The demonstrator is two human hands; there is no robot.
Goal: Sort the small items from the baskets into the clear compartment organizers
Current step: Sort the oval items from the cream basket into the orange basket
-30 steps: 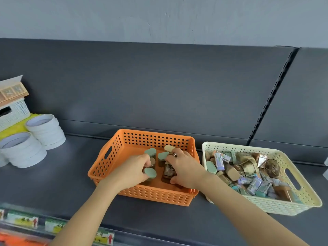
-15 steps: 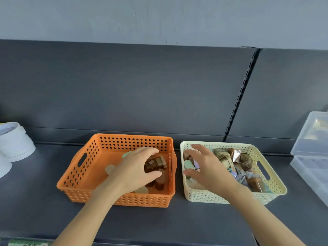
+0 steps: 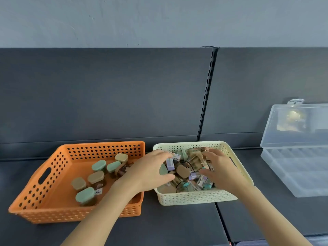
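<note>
Left hand (image 3: 150, 172) has crossed from orange basket (image 3: 44, 197) into cream basket (image 3: 195, 198) | its forearm overlies the orange basket's near-right corner | clear organizer (image 3: 294, 171), lid up, well right | orange: lidded jars (image 3: 95, 177); cream: jumbled small boxes (image 3: 202, 181) | left fingers curled over pile, grip unclear; right hand (image 3: 221, 168) spread, resting on pile

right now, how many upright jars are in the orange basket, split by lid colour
green-lidded jars: 3
tan-lidded jars: 3
total: 6 upright in the orange basket
not counted: a brown jar lying on its side by the left hand
</note>
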